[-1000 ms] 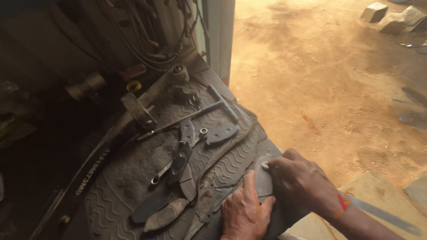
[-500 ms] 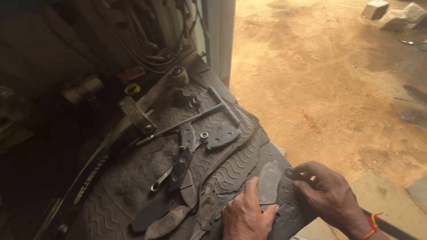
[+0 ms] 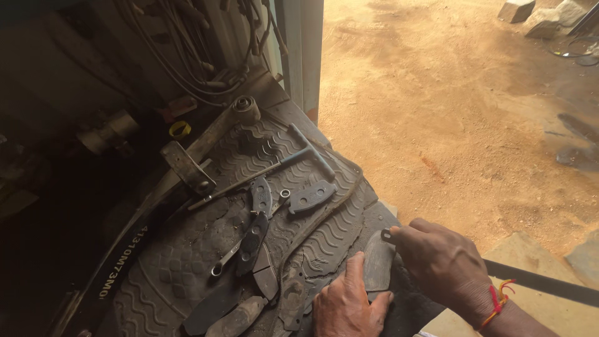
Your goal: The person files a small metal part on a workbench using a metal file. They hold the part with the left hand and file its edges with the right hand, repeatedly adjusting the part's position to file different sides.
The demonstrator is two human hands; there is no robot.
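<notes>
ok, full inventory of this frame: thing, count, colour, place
rubber mat: 1, dark grey, wavy tread, under the parts
flat curved plate: 1, grey, mat's right edge, under both hands
small dark piece: 1, black, at right fingertips, kind unclear
T-handle wrench: 1, grey, upper mat
pad with holes: 1, dark grey, below the T-handle
spanner: 1, metal, mid mat
loose flat pads: several, dark, mid to lower mat, count unclear
metal arm with bush end: 1, rusty grey, mat's top
yellow ring: 1, left of that arm
cables: bundle, dark, top left
dirt ground: orange, right
stones: grey, top right
left hand: pressing the plate
right hand: red thread at wrist, pinching the small piece
</notes>
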